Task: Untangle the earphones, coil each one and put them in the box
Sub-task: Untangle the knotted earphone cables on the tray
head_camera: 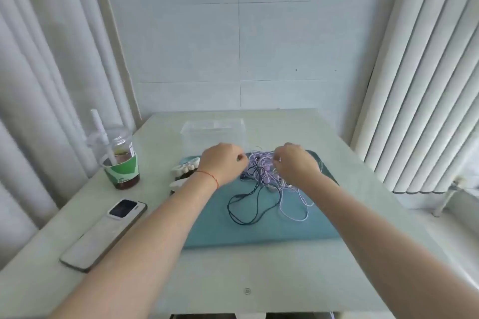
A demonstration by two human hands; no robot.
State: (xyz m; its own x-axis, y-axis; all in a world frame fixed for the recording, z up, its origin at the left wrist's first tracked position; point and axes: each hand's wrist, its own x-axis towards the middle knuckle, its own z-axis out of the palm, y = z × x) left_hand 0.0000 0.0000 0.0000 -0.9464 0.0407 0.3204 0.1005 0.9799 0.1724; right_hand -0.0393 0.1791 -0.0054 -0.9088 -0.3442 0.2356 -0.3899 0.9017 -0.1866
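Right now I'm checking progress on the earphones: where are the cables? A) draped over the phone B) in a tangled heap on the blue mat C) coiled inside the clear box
B: the tangled earphones lie on the blue mat, between both hands; nothing shows inside the clear box.

A knotted heap of earphones (264,176), thin cords in black, white and pale lilac, lies tangled together with loose loops trailing toward the near side. Just behind it stands the clear plastic box (213,134), upright and open-topped.
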